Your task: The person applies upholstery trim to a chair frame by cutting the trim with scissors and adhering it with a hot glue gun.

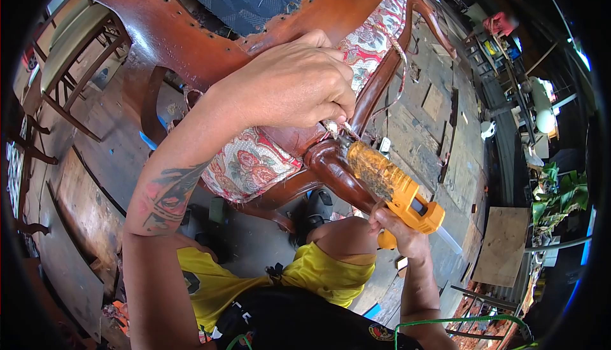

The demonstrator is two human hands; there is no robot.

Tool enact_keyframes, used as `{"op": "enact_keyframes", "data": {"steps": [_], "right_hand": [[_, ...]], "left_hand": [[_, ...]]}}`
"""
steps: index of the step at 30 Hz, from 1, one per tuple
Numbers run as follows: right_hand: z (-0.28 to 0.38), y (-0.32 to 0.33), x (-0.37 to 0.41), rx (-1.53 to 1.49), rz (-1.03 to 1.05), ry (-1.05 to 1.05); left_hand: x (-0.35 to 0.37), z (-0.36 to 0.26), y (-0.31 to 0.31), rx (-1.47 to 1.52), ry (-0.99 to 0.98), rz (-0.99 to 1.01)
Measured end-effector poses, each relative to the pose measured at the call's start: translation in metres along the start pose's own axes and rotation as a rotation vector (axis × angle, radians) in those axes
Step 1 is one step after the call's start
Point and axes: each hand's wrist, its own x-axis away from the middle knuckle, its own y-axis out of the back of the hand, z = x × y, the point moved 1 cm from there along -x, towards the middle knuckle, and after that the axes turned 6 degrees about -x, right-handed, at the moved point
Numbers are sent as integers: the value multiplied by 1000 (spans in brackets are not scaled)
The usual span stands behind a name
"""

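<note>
Your right hand (pixel 398 230) is gripping the yellow glue gun (pixel 403 201), fingers closing around its handle, apparently steadying the nozzle beside the armrest scroll (pixel 330 161). Your left fingers are pinching nearly shut on a pale trim end (pixel 330 126), seemingly holding it still. The trim is protruding from those fingertips beside the scroll; the gun's handle is resting inside your right fingers.

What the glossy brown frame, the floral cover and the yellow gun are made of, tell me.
The brown frame looks like varnished wood: reddish tone, bright highlights, shaped curves. The floral cover seems to be matte woven fabric, printed or patterned. The yellow gun is probably hard plastic, given its molded edges; dark stains mark it. Its rear rod is translucent, perhaps glue.
</note>
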Motion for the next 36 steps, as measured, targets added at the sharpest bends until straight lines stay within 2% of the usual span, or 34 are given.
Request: {"op": "enact_keyframes", "data": {"steps": [25, 28, 31, 33, 36], "right_hand": [[19, -8, -4, 78, -79, -36], [20, -4, -2, 55, -49, 26], [20, 2, 0, -34, 68, 103], [19, 4, 3, -126, 101, 319], [14, 25, 9, -314, 72, 515]], "left_hand": [[1, 0, -2, 2, -9, -15], [1, 1, -2, -2, -10, -32], [0, -1, 1, -7, -5, -2], [-2, 0, 2, -7, -15, 4], [-3, -1, 3, 19, -26, 32]]}}
